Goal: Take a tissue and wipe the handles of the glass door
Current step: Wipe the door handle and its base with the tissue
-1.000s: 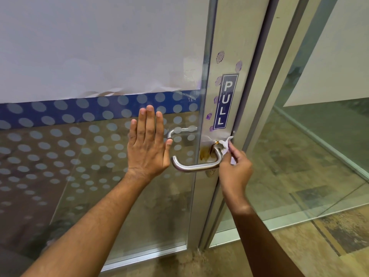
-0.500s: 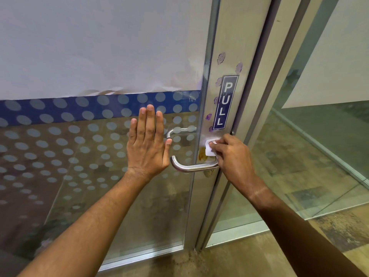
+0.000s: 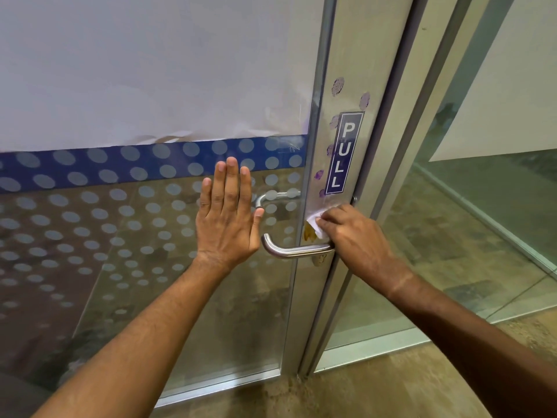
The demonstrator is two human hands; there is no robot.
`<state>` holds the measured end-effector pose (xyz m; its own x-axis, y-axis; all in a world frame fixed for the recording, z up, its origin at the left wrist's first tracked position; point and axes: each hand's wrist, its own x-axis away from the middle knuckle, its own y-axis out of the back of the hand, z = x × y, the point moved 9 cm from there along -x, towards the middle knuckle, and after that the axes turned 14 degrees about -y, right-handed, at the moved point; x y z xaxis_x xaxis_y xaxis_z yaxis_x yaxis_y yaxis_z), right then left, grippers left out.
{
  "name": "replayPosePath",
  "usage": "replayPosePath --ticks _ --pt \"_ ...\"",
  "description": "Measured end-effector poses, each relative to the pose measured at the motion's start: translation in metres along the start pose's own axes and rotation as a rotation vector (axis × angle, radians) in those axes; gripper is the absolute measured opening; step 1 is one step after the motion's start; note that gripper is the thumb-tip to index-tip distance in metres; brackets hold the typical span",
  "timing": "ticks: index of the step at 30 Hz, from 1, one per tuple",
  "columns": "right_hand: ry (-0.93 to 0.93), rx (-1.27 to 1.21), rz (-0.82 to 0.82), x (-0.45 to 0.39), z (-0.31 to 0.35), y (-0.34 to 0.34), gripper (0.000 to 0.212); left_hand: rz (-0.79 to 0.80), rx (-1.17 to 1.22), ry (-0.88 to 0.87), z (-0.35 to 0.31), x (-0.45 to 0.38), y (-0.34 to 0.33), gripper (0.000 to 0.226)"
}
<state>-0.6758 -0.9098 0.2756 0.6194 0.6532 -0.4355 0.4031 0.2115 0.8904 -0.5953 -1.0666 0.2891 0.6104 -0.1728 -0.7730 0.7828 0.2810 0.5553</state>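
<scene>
A glass door (image 3: pixel 144 236) with dotted film has a metal frame strip carrying a curved steel lever handle (image 3: pixel 289 251). My left hand (image 3: pixel 227 218) lies flat on the glass just left of the handle, fingers straight and pointing up. My right hand (image 3: pixel 351 233) pinches a white tissue (image 3: pixel 316 226) and presses it against the frame at the handle's base, over a yellowish stain. A second handle (image 3: pixel 275 197) on the far side shows through the glass.
A blue PULL sticker (image 3: pixel 343 153) sits on the frame above the handle, with purple smudges around it. A fixed glass panel (image 3: pixel 482 221) stands to the right. The floor (image 3: pixel 361 393) below is brownish.
My right hand has moved from beside the handle's base up onto the frame plate, with the tissue now pressed under its fingertips. My left hand has stayed flat on the glass.
</scene>
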Motion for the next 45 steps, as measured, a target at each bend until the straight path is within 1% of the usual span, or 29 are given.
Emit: replayPosePath --ticks 1,3,5,7,10,12,13,16,17,18,20,21,23,24,26,27,28,30,31,33,34,37,39,41,43,45 --pt "-0.044 -0.024 0.015 0.001 -0.002 -0.003 0.033 0.001 -0.004 -0.002 0.0 0.0 0.0 0.097" --pt "-0.127 -0.056 -0.005 0.005 -0.007 -0.003 0.04 0.007 -0.011 0.0 0.0 0.0 0.0 0.098" --pt "-0.164 -0.06 -0.014 0.008 -0.005 -0.004 0.045 0.011 -0.012 0.003 0.0 0.0 -0.001 0.098" --pt "-0.108 -0.052 -0.044 0.007 0.001 -0.002 0.044 0.011 -0.015 0.003 0.001 0.0 -0.002 0.098" --pt "0.105 -0.003 -0.071 0.009 0.014 0.0 0.031 0.008 -0.015 0.004 0.001 0.0 -0.001 0.098" --pt "0.111 -0.031 -0.055 0.009 0.01 -0.002 0.031 0.0 -0.012 -0.004 0.0 0.0 0.0 0.099" --pt "0.06 -0.067 -0.06 0.008 0.005 -0.002 0.03 0.0 -0.011 -0.005 0.0 0.0 0.0 0.1" --pt "-0.198 -0.286 -0.03 0.006 -0.02 -0.008 0.023 0.005 -0.011 -0.006 0.001 0.0 0.0 0.101" --pt "-0.255 -0.348 -0.023 0.007 -0.024 -0.009 0.024 0.008 -0.013 -0.003 0.001 0.0 0.0 0.101" --pt "-0.275 -0.329 -0.021 0.006 -0.024 -0.008 0.025 0.009 -0.013 -0.003 0.0 0.0 0.0 0.101" --pt "-0.176 -0.164 -0.033 0.003 -0.014 -0.004 0.029 0.007 -0.008 -0.003 0.0 0.0 0.0 0.1" --pt "-0.064 -0.085 -0.037 0.002 -0.005 -0.001 0.029 0.009 -0.007 -0.002 0.0 0.0 0.0 0.099" --pt "0.129 0.01 -0.025 -0.001 0.008 0.002 0.02 0.012 -0.009 0.0 0.001 0.0 0.0 0.098" --pt "0.179 0.034 -0.023 -0.002 0.009 0.001 0.017 0.011 -0.006 -0.002 0.0 0.0 0.0 0.097" --pt "0.156 0.037 -0.05 0.0 0.006 -0.002 0.019 0.005 0.002 -0.004 0.001 0.0 0.0 0.097" --pt "0.089 0.004 -0.084 0.002 0.002 -0.001 0.023 0.004 0.005 -0.006 0.001 0.0 0.0 0.098" --pt "-0.021 -0.096 -0.089 0.005 -0.006 -0.002 0.026 0.007 0.005 -0.006 0.001 0.0 0.0 0.098" --pt "-0.263 -0.39 -0.087 0.01 -0.024 -0.005 0.024 0.012 0.003 -0.007 0.001 0.0 0.0 0.099" --pt "-0.316 -0.481 -0.114 0.012 -0.028 -0.004 0.025 0.017 0.002 -0.005 0.001 0.0 0.0 0.099" --pt "-0.31 -0.464 -0.237 0.014 -0.026 0.0 0.026 0.017 0.0 0.0 0.001 0.0 0.0 0.099" --pt "-0.351 -0.508 -0.278 0.016 -0.03 -0.001 0.027 0.014 -0.001 -0.001 0.001 0.0 0.0 0.099" --pt "-0.62 -0.785 -0.312 0.024 -0.052 -0.015 0.023 0.015 -0.006 0.001 0.0 0.0 -0.001 0.099" --pt "-0.865 -1.022 -0.276 0.033 -0.065 -0.04 0.022 0.019 -0.005 0.004 0.0 0.0 -0.001 0.099" --pt "-1.086 -1.361 -0.178 0.043 -0.063 -0.073 0.024 0.016 -0.008 0.006 0.0 0.0 0.0 0.099" --pt "-1.242 -1.732 -0.096 0.05 -0.046 -0.098 0.024 0.007 -0.009 0.004 0.0 -0.001 0.0 0.1" --pt "-1.394 -2.07 -0.097 0.055 -0.028 -0.109 0.025 -0.004 -0.007 0.003 0.0 -0.001 0.0 0.1"
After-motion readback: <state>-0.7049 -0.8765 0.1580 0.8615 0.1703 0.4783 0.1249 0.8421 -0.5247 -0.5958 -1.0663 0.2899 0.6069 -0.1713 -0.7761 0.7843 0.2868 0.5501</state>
